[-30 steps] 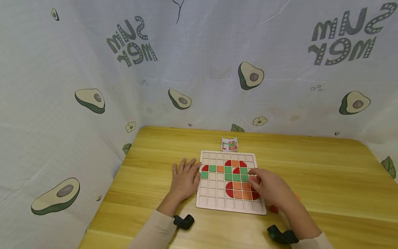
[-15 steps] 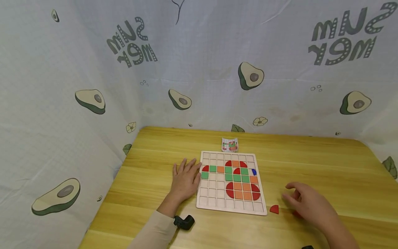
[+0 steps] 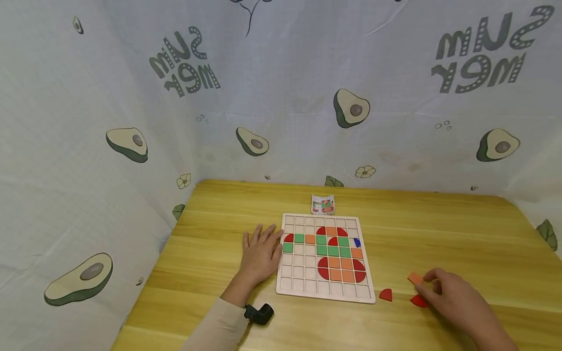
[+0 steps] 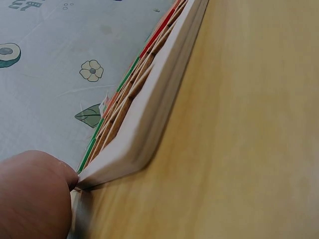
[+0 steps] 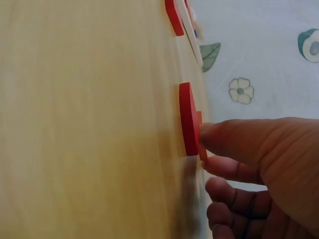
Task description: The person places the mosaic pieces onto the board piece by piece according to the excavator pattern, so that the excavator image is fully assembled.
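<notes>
My left hand [image 3: 260, 254] rests flat with spread fingers on the table, its fingertips and thumb at the left edge of the wooden grid board [image 3: 298, 284]. In the left wrist view the thumb touches the board's corner. To the right of the board, my right hand [image 3: 456, 298] pinches an orange square tile [image 3: 414, 278] between thumb and index finger. Just below those fingertips lies a red quarter-circle tile [image 3: 418, 301], which partly hides the orange tile [image 5: 203, 152] in the right wrist view. Green, orange and red tiles fill several cells, with a small blue piece [image 3: 357, 242] at the right.
Another red quarter-circle tile [image 3: 386, 294] lies beside the board's lower right corner. A curled pattern card [image 3: 322, 205] stands behind the board's back edge. A printed white cloth [image 3: 290, 122] hangs behind the wooden table [image 3: 452, 234].
My right hand has left the board's right side, where a blue piece and an orange tile now show, and moved right and down to the loose tiles. My left hand stays put.
</notes>
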Action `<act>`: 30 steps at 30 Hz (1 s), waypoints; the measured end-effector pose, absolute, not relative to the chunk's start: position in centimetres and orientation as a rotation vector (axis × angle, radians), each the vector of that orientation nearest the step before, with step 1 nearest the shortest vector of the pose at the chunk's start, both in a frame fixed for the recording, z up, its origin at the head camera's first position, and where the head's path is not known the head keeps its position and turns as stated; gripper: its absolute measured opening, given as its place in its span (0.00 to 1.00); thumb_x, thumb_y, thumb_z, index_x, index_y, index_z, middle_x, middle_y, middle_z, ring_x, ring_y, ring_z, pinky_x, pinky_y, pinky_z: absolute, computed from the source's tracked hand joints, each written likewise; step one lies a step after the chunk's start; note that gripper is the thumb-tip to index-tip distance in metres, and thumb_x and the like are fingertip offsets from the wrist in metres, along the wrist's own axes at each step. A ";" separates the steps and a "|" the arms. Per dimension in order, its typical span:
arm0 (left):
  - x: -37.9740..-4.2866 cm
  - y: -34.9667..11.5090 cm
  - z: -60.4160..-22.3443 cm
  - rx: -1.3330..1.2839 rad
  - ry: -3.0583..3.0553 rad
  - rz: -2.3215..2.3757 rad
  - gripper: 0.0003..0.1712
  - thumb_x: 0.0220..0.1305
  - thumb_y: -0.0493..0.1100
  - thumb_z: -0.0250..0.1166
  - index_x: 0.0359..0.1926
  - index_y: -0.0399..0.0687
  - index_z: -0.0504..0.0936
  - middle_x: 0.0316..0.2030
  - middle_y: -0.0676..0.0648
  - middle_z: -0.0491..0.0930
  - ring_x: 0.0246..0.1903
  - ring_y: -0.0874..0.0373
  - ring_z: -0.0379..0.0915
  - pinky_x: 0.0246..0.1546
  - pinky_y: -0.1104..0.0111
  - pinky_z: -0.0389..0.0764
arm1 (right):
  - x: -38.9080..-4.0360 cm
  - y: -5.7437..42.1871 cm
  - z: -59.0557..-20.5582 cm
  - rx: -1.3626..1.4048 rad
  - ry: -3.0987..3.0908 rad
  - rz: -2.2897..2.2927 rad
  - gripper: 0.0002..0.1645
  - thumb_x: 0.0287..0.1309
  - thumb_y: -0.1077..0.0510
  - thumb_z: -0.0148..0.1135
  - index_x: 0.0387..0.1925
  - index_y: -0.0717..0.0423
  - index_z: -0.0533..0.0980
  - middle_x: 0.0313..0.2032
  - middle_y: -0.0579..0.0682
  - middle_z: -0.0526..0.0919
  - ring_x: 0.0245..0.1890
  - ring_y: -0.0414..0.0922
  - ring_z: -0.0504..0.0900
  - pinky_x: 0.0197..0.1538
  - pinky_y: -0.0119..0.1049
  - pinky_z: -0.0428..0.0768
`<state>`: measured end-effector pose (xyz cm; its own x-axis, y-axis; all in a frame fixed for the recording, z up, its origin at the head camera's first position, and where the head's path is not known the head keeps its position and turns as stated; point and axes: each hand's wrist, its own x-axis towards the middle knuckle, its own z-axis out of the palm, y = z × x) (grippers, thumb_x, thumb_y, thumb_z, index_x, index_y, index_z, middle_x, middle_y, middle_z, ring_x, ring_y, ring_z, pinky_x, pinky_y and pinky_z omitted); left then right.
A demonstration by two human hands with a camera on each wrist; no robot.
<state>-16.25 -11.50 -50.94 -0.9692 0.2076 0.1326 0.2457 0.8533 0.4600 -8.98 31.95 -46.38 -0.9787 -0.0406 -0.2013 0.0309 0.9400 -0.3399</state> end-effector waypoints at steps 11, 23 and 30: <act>-16.3 -11.4 -50.8 -0.358 -2.965 -0.760 0.26 0.78 0.54 0.50 0.72 0.60 0.73 0.76 0.48 0.65 0.79 0.38 0.48 0.75 0.33 0.39 | -9.9 30.3 -45.4 -0.049 2.910 -0.521 0.23 0.65 0.48 0.67 0.45 0.66 0.79 0.26 0.43 0.78 0.27 0.41 0.72 0.31 0.34 0.71; -16.3 -11.5 -50.8 -0.369 -2.955 -0.749 0.25 0.77 0.51 0.51 0.71 0.58 0.74 0.75 0.46 0.66 0.79 0.36 0.49 0.74 0.32 0.42 | -10.8 24.5 -43.4 -0.199 2.982 -0.587 0.22 0.62 0.46 0.70 0.46 0.60 0.81 0.25 0.43 0.73 0.23 0.40 0.68 0.25 0.31 0.65; -16.4 -11.6 -51.0 -0.373 -2.963 -0.738 0.26 0.78 0.53 0.50 0.72 0.59 0.73 0.76 0.47 0.66 0.79 0.37 0.48 0.75 0.32 0.41 | -11.2 20.5 -43.4 -0.311 2.957 -0.622 0.17 0.62 0.45 0.71 0.43 0.53 0.81 0.24 0.41 0.72 0.22 0.38 0.66 0.24 0.30 0.64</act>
<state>-16.38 -11.56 -50.97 -0.9686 0.2177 0.1206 0.2488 0.8556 0.4539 -11.24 20.54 -43.43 -0.9737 -0.2201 -0.0586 -0.1778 0.8954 -0.4083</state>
